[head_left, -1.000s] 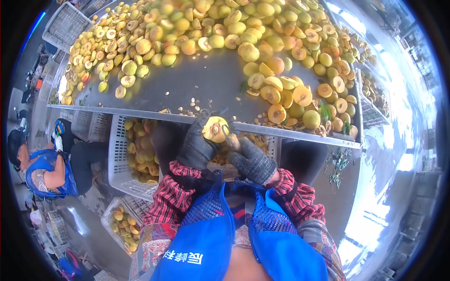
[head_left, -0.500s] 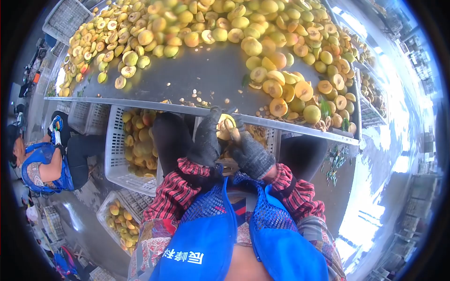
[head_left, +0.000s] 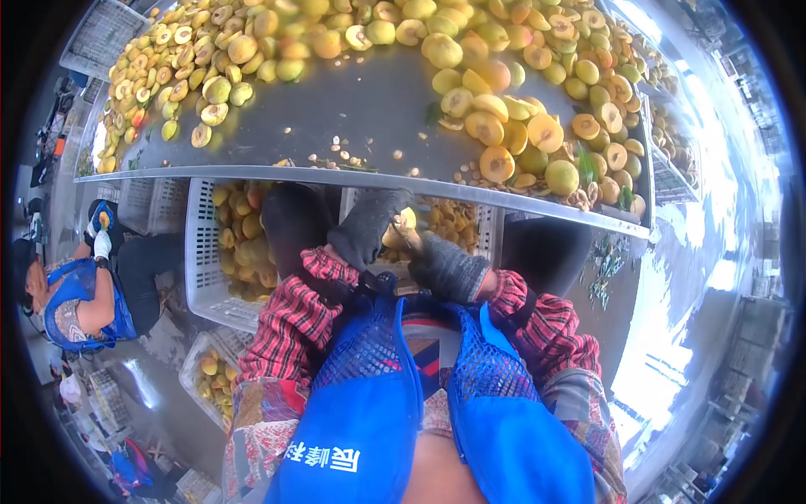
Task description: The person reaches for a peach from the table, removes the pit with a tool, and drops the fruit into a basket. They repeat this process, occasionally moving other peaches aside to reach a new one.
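Note:
My left hand [head_left: 375, 227], in a dark grey glove, is closed around a piece of yellow peach [head_left: 407, 218] in front of the table edge. My right hand [head_left: 449, 265], also gloved, is closed just right of it. A thin brownish thing [head_left: 412, 238] sticks out from the right fingers towards the fruit; whether it is a tool or a bare fingertip I cannot make out. Below and behind the hands, a crate of cut peach pieces [head_left: 453, 225] stands between my knees, partly hidden by them.
The metal table [head_left: 336, 109] bears heaps of whole and halved peaches [head_left: 546, 134], with loose pits near its front edge. A white crate of peaches [head_left: 199, 252] stands left of my knees, another crate [head_left: 191, 370] behind it. A co-worker [head_left: 88, 294] sits at the far left.
Both hands have drawn slightly down and away from the table edge. The left hand has turned, and less of the fruit shows between the hands. The view has shifted a little.

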The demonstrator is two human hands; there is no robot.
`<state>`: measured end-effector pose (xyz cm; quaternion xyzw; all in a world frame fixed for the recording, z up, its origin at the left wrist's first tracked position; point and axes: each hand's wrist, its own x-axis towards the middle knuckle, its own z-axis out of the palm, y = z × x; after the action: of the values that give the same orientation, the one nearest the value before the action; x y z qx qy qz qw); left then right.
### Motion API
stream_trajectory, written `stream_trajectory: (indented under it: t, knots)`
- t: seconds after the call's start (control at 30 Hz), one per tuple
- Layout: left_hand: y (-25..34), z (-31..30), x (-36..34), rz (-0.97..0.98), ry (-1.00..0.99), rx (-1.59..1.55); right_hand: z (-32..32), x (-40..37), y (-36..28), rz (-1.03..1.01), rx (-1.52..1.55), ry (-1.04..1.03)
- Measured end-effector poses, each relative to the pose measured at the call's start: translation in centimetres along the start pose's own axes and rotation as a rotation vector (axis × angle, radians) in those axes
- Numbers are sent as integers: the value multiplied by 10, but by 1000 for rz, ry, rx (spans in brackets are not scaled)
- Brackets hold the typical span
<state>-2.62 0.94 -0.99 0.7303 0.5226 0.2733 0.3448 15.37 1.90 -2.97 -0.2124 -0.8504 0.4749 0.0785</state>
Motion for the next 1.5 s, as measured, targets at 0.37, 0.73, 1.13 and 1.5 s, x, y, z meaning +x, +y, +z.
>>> stream_trajectory:
  t: [0.37,0.73,1.13,1.5]
  knots:
    - [10,23,-17,-187,288,-899,-4,-3,-9,66,226,-56]
    - [-21,31,-23,-179,194,-204,-4,4,-15,127,165,-155]
    - [12,33,-16,-541,662,-1339,1,6,-27,585,1248,-236]
    - [-33,59,-15,-24,874,-412,18,5,-27,452,1535,-160]
